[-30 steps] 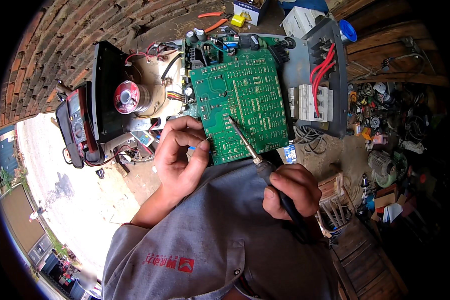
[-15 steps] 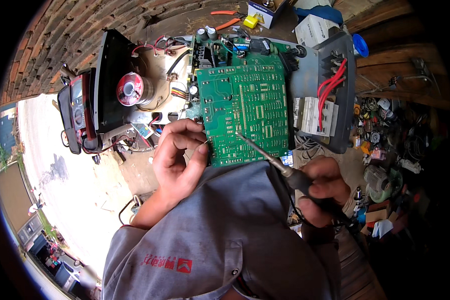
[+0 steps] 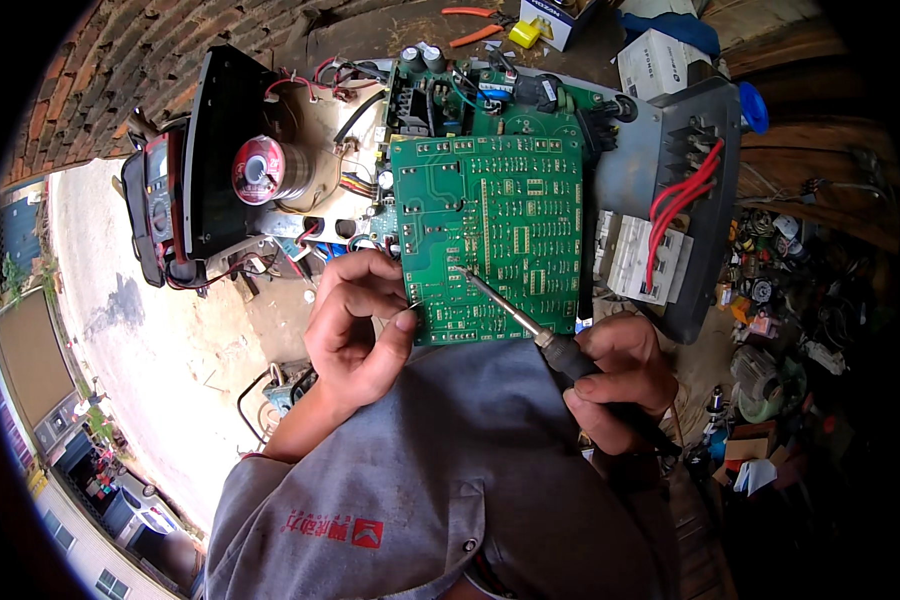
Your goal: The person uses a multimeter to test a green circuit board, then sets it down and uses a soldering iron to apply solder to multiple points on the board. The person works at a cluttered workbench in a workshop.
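Observation:
A green circuit board (image 3: 510,230) rests tilted over the open electronic unit's inner boards, its soldered face showing. At the board's lower left edge, my left hand (image 3: 355,330) is curled, thumb and forefinger closed on a thin silvery wire (image 3: 411,308). My right hand (image 3: 620,380), at the lower right, grips the black handle of a soldering iron (image 3: 555,350); its metal tip reaches the pads left of the board's middle. A solder spool (image 3: 265,170) sits in the unit to the left, before a black side panel (image 3: 207,150).
A multimeter in a case (image 3: 153,205) lies at the left. Red cables (image 3: 680,200) run on the right end plate. Orange-handled pliers (image 3: 473,36), a yellow piece (image 3: 526,34) and boxes (image 3: 660,65) lie at the back. A fan or motor (image 3: 765,375) and clutter fill the right-hand floor.
The view has shifted, so board and unit appear slightly lower and to the right. My right hand and iron moved right, then slightly back; the tip stays over the board. My left hand keeps its pinch.

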### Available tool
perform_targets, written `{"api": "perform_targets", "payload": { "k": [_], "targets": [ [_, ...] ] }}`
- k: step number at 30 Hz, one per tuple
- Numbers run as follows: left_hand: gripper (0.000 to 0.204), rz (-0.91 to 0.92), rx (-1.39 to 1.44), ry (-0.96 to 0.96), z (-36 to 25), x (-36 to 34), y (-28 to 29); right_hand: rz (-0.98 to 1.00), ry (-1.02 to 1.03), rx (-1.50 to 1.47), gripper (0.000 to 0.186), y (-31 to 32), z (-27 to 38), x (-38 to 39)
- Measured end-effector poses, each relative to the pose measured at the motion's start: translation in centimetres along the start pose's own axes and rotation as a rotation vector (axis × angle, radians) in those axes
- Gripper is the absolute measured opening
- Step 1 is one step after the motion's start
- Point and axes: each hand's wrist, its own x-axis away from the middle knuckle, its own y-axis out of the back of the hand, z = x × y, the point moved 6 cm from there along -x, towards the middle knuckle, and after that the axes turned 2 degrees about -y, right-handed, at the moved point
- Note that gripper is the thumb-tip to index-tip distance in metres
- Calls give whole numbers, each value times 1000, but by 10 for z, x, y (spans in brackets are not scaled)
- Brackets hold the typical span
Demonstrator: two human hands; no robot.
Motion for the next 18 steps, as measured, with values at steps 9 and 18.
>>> {"api": "perform_targets", "payload": {
  "k": [9,18],
  "targets": [
    [11,7,13,7,1,-2,-1,25,123,87,34,-2,2,-10],
    [12,17,14,-3,3,-2,-1,47,-44,-8,33,0,0,-6]
  ]
}}
